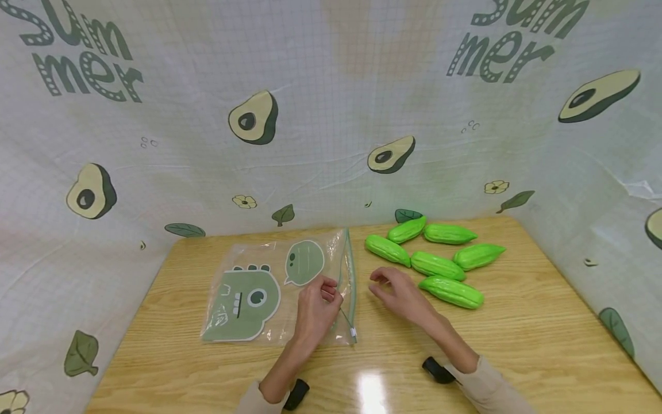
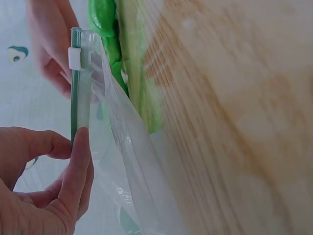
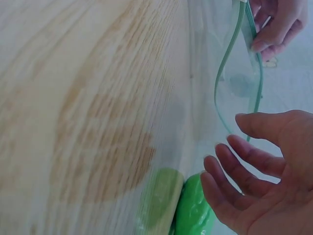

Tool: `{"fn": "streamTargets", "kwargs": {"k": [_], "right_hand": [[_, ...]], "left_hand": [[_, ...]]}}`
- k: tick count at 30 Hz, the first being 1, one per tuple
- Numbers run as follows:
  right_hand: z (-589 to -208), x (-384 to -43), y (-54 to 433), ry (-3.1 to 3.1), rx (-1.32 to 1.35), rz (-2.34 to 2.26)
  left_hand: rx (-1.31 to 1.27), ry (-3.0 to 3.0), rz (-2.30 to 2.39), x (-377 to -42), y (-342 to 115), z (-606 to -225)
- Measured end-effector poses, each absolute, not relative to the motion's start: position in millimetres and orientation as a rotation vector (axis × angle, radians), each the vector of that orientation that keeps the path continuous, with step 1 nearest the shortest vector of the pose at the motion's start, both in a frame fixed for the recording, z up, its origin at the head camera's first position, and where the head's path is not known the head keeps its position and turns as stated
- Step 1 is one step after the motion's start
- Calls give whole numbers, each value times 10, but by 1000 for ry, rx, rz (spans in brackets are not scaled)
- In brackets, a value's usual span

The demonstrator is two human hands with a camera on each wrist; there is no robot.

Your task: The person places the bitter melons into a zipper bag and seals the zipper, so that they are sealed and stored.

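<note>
A clear zip bag [image 1: 281, 305] with a green slider track and a printed green monster lies on the wooden table. My left hand [image 1: 316, 305] pinches the upper lip of its mouth between thumb and fingers, as the left wrist view shows. The mouth gapes there, and the white slider [image 2: 75, 58] sits near one end of the track. My right hand [image 1: 400, 293] is held between the bag and several bright green ribbed gourds [image 1: 450, 291], its fingers loosely bent with nothing in them. In the right wrist view its fingertips [image 3: 221, 148] are near the bag's mouth.
The other green gourds [image 1: 437, 265] lie grouped at the back right of the wooden table [image 1: 527, 322]. A white cloth [image 1: 320, 103] printed with avocados and leaves hangs behind and along both sides. Black wrist straps [image 1: 438, 371] show at the cuffs.
</note>
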State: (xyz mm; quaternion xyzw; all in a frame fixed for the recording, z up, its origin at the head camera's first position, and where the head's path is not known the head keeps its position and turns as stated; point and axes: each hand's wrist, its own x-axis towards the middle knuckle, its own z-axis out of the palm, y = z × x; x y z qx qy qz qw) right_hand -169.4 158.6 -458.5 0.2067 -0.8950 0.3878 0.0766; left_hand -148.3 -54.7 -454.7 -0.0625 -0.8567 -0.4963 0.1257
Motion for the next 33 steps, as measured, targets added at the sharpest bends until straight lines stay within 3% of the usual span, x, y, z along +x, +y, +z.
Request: {"fn": "streamTargets", "kwargs": {"k": [33], "right_hand": [[-4540, -1522, 2057, -2595, 576, 918]], "left_hand": [[-203, -2492, -1467, -1489, -571, -4545]]}}
